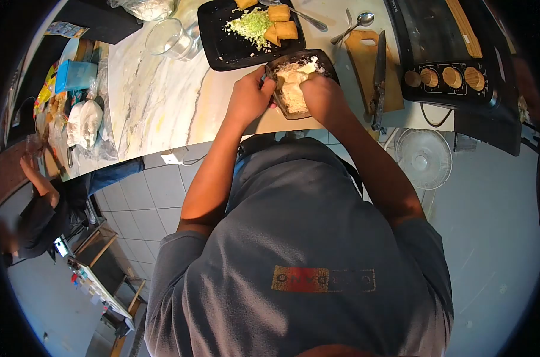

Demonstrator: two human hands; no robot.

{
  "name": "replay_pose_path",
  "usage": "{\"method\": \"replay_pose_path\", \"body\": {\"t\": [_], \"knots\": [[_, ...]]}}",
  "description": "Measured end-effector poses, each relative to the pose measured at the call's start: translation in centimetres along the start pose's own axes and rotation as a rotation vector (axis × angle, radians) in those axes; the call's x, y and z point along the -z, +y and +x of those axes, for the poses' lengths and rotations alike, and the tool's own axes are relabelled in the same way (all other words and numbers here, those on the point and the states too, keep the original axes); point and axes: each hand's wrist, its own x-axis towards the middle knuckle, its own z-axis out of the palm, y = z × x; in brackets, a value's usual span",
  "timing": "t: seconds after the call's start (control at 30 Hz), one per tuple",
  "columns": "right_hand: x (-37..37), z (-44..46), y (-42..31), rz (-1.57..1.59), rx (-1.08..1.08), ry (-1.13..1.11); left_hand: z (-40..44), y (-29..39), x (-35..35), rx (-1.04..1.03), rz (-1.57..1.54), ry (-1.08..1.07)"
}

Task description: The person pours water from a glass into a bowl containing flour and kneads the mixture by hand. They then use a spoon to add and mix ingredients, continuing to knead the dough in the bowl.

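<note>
Right hand (322, 95) and left hand (252, 92) meet over one small bowl, both forearms reaching forward from the body and angled inward, elbows bent and set wide. Under them runs the table (157, 113), its marbled top spreading out to the left of the left hand. Far to the right of the right hand is a black stove (454, 77) with wooden knobs. Just ahead of the left hand sits the black plate (213, 30), bearing shredded greens and golden squares. Right of the right hand lies a cutting board (365, 65), with a knife (380, 74) along it. Between the hands is the bowl (297, 116); the left hand grips its near-left side, thumb at the rim. The right hand is curled, knuckles up, its fingers down at the pale mixture (292, 89); whether they pinch any, I cannot tell. Ahead and left of the left hand stands a glass (169, 38).
</note>
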Motion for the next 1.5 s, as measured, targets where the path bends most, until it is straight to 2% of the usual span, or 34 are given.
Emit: {"method": "replay_pose_path", "body": {"t": [0.13,0.2,0.23,0.3,0.4,0.47,0.53,0.6,0.63,0.7,0.73,0.77,0.8,0.93,0.97,1.0,1.03,1.07,1.13,1.23,1.33,1.5], "knots": [[0.9,0.4,-0.3,0.136,0.043,0.041,0.0,-0.1,0.2,0.029,-0.060,-0.031],[0.5,0.9,0.3,0.199,0.204,0.304,0.0,-0.1,0.3,0.030,-0.097,-0.038],[0.3,1.0,0.2,0.200,0.203,0.303,0.0,0.1,0.3,0.022,-0.101,-0.041],[-0.2,1.4,-0.5,0.351,0.018,0.031,0.2,-0.3,0.2,0.012,-0.102,-0.047],[-1.1,1.7,-0.5,0.281,0.091,-0.079,0.4,-1.0,0.0,-0.087,-0.007,-0.001],[-0.8,1.5,0.0,0.255,0.117,-0.079,0.1,-0.3,0.2,0.016,-0.058,-0.032],[-0.5,1.4,0.5,0.229,0.146,-0.081,0.1,-0.4,0.0,0.024,-0.116,-0.037],[-0.1,1.3,1.0,0.365,0.221,0.156,0.1,-0.4,0.1,0.037,-0.175,-0.041],[0.0,1.2,1.1,0.369,0.221,0.154,0.1,-0.3,0.2,0.031,-0.198,-0.047],[0.8,1.0,0.9,0.367,0.110,0.121,0.4,0.0,0.8,0.028,-0.219,-0.051],[1.3,0.8,0.6,0.368,0.111,0.122,0.7,0.2,1.4,0.095,-0.240,-0.100],[1.9,0.8,0.2,0.334,0.005,0.069,1.1,0.5,2.1,0.161,-0.260,-0.148],[2.3,0.7,0.0,0.300,-0.102,0.014,2.0,0.9,3.3,0.131,-0.164,-0.071],[2.3,1.0,-0.2,0.233,-0.110,-0.059,9.0,-1.5,6.1,-0.298,0.351,0.423],[1.8,0.7,-0.3,0.258,-0.075,0.052,10.8,-1.8,6.4,-0.299,0.353,0.421],[1.3,0.6,-0.4,0.283,-0.038,0.161,12.3,-1.9,6.6,-0.340,0.491,0.450],[1.0,0.5,-0.3,0.283,-0.040,0.161,13.5,-2.0,6.6,-0.380,0.627,0.478],[0.8,0.4,-0.2,0.280,-0.030,0.158,14.5,-2.2,6.6,-0.380,0.628,0.476],[0.9,0.4,-0.2,0.278,-0.024,0.153,15.7,-2.2,6.5,-0.285,0.722,0.430],[1.2,0.3,-0.2,0.285,-0.080,0.099,16.3,-2.4,6.9,-0.255,0.811,0.358],[1.3,0.4,0.1,0.289,-0.073,0.075,16.3,-2.7,7.3,-0.259,0.868,0.292],[1.7,0.4,-0.1,0.212,-0.081,0.026,16.3,-3.0,7.6,-0.305,0.802,0.300]]}}
